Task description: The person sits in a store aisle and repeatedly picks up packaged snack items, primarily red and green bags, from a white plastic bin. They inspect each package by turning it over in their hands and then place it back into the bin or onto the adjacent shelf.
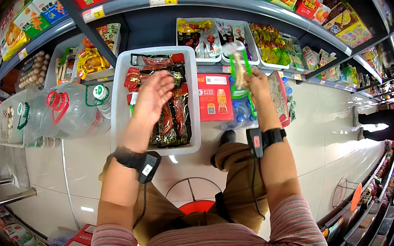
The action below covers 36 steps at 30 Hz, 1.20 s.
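My right hand [258,86] grips a clear, green-edged food packet [239,71] by its side, in front of the lower shelf. Pale, elongated contents show through the plastic, and its upper end is blurred. Over a white plastic bin [194,122] hangs my left hand [154,94], palm partly turned up, fingers loosely apart and nothing visible in them. Beneath it lie dark vacuum packs of reddish meat snacks [179,113], some covered by the hand and wrist. A bit of another green-edged packet [131,109] peeks out beside my left wrist.
White trays of small snack packets [202,37] line the lower shelf [211,67]. A red carton [215,97] and shrink-wrapped bottles [240,113] stand right of the bin. Large water jugs [73,108] are at its left. A person's legs [385,122] show at far right.
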Each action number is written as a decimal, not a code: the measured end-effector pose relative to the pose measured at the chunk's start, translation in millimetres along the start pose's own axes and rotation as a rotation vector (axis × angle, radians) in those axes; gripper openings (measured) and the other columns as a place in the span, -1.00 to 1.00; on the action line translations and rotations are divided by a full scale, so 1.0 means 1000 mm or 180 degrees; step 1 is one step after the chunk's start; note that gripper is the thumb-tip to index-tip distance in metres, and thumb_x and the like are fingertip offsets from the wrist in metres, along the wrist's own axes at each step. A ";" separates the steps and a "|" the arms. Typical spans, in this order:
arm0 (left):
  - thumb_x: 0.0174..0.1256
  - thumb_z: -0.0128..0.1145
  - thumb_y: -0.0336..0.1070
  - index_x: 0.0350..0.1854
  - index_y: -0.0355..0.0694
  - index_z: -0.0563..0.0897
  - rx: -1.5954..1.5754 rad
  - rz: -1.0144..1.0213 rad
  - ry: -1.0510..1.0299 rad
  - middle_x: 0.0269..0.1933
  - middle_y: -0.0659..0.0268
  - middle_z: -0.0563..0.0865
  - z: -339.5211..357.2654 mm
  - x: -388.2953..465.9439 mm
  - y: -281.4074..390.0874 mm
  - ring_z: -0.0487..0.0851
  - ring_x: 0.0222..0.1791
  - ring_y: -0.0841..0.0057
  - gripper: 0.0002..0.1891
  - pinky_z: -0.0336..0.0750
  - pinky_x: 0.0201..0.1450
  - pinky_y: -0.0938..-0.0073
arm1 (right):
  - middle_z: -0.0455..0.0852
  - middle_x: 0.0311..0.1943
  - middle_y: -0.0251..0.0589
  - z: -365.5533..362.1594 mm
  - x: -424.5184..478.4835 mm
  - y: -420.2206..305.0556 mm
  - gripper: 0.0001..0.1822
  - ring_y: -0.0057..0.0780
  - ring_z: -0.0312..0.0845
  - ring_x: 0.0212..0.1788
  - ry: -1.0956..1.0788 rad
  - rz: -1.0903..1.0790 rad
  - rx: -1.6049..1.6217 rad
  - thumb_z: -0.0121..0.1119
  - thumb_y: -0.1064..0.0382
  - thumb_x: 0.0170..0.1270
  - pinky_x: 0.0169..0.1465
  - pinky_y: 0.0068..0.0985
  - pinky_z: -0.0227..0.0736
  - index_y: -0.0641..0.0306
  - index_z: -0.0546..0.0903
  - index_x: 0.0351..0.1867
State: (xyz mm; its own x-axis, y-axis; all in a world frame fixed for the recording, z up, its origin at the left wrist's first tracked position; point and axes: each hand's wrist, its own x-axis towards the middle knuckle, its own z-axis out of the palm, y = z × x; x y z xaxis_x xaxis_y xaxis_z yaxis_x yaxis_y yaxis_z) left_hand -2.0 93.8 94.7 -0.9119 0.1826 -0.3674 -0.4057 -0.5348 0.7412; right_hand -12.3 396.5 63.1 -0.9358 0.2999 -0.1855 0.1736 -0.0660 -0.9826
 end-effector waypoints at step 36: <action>-0.04 0.06 -0.69 -0.09 -0.34 0.41 0.0746 0.1008 -0.0444 -0.21 0.33 0.59 0.021 -0.033 0.009 0.55 -0.24 0.68 -0.61 0.40 -0.14 0.69 | 0.53 -0.18 -0.11 0.157 -0.064 -0.058 -0.71 -0.39 0.51 -0.15 -0.1333 0.0262 0.2459 -0.13 0.53 0.17 -0.03 -0.45 0.44 0.34 0.35 -0.04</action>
State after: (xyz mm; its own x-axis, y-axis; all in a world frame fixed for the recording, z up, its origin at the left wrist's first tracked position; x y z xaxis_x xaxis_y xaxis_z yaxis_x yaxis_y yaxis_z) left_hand 22.9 100.6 125.2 -0.9869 0.1580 -0.0332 -0.0922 -0.3831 0.9191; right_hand -11.2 231.7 133.9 -0.9914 -0.0975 -0.0876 0.1311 -0.7424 -0.6570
